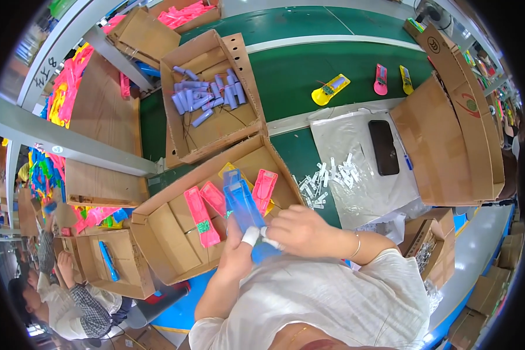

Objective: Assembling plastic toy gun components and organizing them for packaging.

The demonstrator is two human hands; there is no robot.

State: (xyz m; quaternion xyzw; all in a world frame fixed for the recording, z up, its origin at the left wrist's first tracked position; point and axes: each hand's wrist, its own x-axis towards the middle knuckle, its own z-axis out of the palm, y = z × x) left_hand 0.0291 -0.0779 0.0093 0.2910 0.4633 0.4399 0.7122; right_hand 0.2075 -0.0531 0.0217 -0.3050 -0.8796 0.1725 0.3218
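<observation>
A long translucent blue plastic casing (243, 204), partly blurred, is held in my left hand (236, 256), with the fingers wrapped round its near part. My right hand (302, 231) is closed at the near end of the casing, its fingertips pinched close to my left thumb. What lies between those fingertips is too small to make out. White covers sit on some of my fingertips. Below the casing is a cardboard box (168, 248) with pink casings (202, 217), one showing a green circuit board (203, 226), and a yellow casing (227, 168) partly hidden by the blue one.
Behind stands a box (252, 119) of purple battery cells (207, 93). Small white strips (321, 181) lie to the right, beside a phone (384, 147) on a white sheet (356, 198). A yellow casing (331, 89) rests on the green belt (291, 64). A co-worker (70, 309) sits at left.
</observation>
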